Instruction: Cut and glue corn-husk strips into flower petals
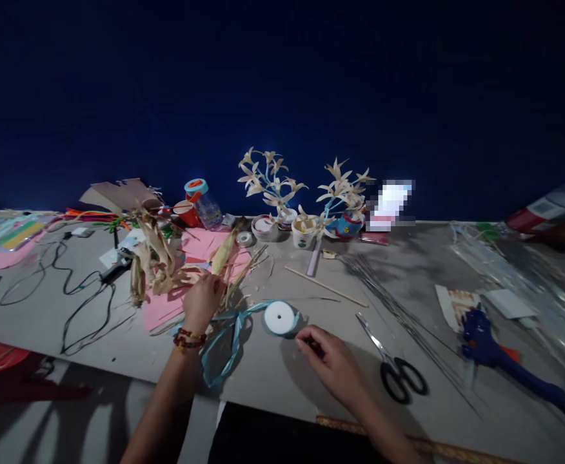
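My left hand [203,299] reaches into a pile of dried corn husks [159,264] lying on pink paper [166,308]; its fingers curl around husk strips. My right hand [328,362] rests on the grey table [282,380] with fingers bent, pinching something small and dark that I cannot make out. Between the hands lies a spool of light blue ribbon [279,318], its loose end trailing in loops [227,348] toward the table's near edge.
Black-handled scissors [395,367] and a bundle of thin wires [398,309] lie to the right, beside a blue glue gun [495,351]. Husk flowers in small pots [306,212] stand at the back. A black cable [77,296] loops at left. A wooden stick [326,287] lies mid-table.
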Demonstrator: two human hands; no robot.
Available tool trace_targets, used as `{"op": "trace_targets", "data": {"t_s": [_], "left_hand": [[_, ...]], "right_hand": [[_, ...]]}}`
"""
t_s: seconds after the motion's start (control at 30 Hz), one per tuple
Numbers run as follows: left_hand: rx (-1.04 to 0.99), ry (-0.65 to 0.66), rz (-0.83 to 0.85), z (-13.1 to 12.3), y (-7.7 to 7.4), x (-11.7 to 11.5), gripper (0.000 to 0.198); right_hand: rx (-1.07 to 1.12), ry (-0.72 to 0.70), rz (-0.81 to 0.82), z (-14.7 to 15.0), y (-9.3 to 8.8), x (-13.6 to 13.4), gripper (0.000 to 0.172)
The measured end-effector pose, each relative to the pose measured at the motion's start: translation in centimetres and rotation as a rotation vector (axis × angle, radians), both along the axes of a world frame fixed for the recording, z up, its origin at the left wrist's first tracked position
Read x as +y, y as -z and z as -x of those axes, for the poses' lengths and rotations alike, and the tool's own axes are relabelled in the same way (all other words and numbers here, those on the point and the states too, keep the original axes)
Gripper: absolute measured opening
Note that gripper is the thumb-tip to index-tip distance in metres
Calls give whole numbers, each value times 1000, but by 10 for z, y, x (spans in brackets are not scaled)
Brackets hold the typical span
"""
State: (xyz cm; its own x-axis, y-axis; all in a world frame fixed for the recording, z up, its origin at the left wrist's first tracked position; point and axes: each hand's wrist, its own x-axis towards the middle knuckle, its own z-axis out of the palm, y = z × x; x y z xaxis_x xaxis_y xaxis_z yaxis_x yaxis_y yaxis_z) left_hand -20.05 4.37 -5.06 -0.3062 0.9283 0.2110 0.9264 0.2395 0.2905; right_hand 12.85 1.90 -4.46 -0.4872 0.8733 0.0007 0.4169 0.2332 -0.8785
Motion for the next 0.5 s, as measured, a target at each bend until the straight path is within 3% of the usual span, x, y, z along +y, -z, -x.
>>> {"op": "trace_targets", "data": {"t_s": [0.17, 0.37, 0.5], "left_hand": [[-30, 17, -17, -5, -1, 4, 14], [-102, 99, -155, -4, -23, -1, 8], [-105, 218, -367, -16, -38, -6, 7]], "right_hand": [[33, 4, -2, 2, -3, -1, 19], [14, 13, -12, 0, -3, 0, 18], [28, 13, -26, -1, -4, 1, 17]]}}
